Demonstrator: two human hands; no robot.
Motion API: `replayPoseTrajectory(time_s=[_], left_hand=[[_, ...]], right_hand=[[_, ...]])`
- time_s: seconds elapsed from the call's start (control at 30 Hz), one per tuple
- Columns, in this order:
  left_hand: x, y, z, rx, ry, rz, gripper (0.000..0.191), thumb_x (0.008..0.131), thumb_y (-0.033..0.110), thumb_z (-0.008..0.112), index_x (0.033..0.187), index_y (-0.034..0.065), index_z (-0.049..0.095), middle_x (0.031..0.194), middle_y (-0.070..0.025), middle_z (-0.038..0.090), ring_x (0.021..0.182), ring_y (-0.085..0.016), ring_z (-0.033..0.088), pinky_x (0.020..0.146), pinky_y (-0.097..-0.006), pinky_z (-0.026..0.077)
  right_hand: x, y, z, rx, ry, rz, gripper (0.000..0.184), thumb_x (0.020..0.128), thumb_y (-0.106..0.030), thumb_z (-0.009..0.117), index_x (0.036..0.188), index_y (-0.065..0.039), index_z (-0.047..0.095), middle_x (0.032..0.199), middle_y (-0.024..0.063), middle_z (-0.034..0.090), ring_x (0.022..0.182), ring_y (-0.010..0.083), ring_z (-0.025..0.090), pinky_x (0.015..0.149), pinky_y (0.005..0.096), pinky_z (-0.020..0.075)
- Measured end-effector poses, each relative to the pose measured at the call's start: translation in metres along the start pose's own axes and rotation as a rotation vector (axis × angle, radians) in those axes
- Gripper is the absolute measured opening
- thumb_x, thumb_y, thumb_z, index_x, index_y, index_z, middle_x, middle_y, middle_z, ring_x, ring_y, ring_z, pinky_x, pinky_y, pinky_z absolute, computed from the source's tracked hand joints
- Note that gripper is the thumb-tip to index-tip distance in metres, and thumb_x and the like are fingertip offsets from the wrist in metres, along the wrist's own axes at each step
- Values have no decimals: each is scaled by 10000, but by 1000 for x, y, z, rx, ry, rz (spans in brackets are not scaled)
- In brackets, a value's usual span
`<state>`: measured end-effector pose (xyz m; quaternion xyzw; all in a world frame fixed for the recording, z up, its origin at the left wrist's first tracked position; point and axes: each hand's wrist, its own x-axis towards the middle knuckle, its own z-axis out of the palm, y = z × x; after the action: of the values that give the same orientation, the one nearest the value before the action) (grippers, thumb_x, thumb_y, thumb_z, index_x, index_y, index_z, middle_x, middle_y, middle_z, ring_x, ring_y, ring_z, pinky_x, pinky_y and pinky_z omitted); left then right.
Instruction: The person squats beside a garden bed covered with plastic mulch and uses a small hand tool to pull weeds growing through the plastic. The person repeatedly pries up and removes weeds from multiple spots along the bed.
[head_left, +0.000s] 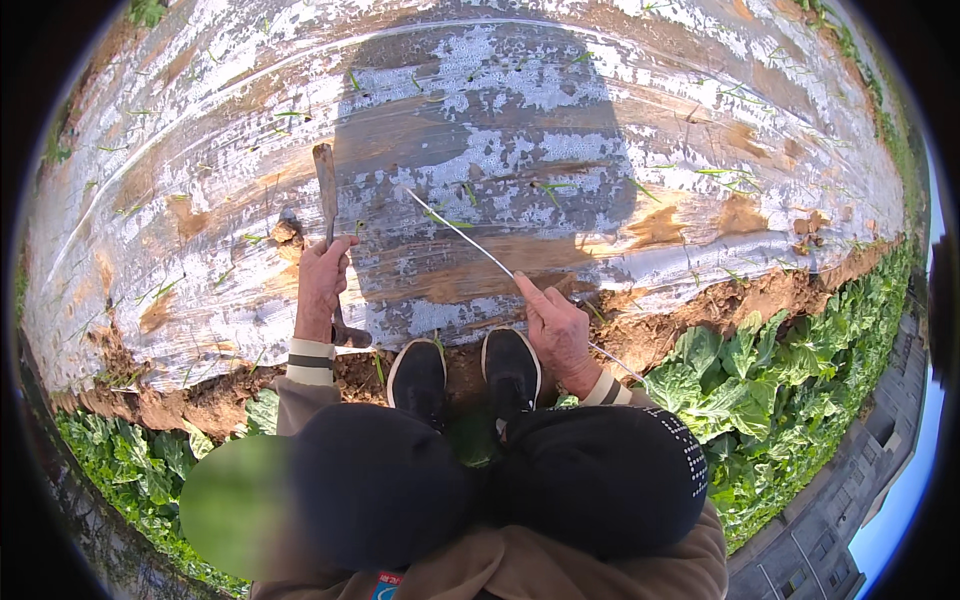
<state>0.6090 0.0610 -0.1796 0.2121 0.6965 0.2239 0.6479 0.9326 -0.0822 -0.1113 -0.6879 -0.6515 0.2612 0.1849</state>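
My left hand (324, 281) grips a short rusty metal hand tool (326, 184), its flat end pointing away from me and its other end near my shoe. In my right hand (556, 322) is a thin pale rod (465, 238), slanting up and left, with the index finger laid along it. The rod's tip meets the clear plastic mulch film (495, 90) close to a green seedling (450, 220). Behind the right hand the rod's rear part (615, 361) shows by the sleeve. Several thin seedlings poke up through the film.
My dark shoes (418, 379) stand at the bed's bare soil edge (720, 307). Leafy green vegetables (750, 382) grow on both sides of me. A soil clod (285, 231) sits on the film left of the hand tool. Grey buildings (825, 517) rise at far right.
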Motion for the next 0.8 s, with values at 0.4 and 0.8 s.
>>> replayPoseTrajectory(time_s=[0.4, 0.8], left_hand=[[-39, 9, 64, 9, -78, 92, 268, 885, 265, 736, 861, 12, 653, 617, -5, 573, 390, -29, 344, 354, -208, 227], [-39, 25, 56, -134, -111, 174, 277, 942, 244, 669, 1017, -22, 678, 656, -54, 618, 384, -17, 317, 352, -199, 209]], right_hand=[[8, -26, 10, 642, -263, 149, 329, 939, -64, 578, 1264, -60, 626, 943, 206, 678, 741, 222, 636, 713, 317, 506], [1, -23, -2, 796, -296, 249, 368, 943, -63, 564, 1309, -75, 605, 740, 89, 580, 663, 85, 474, 634, 268, 456]])
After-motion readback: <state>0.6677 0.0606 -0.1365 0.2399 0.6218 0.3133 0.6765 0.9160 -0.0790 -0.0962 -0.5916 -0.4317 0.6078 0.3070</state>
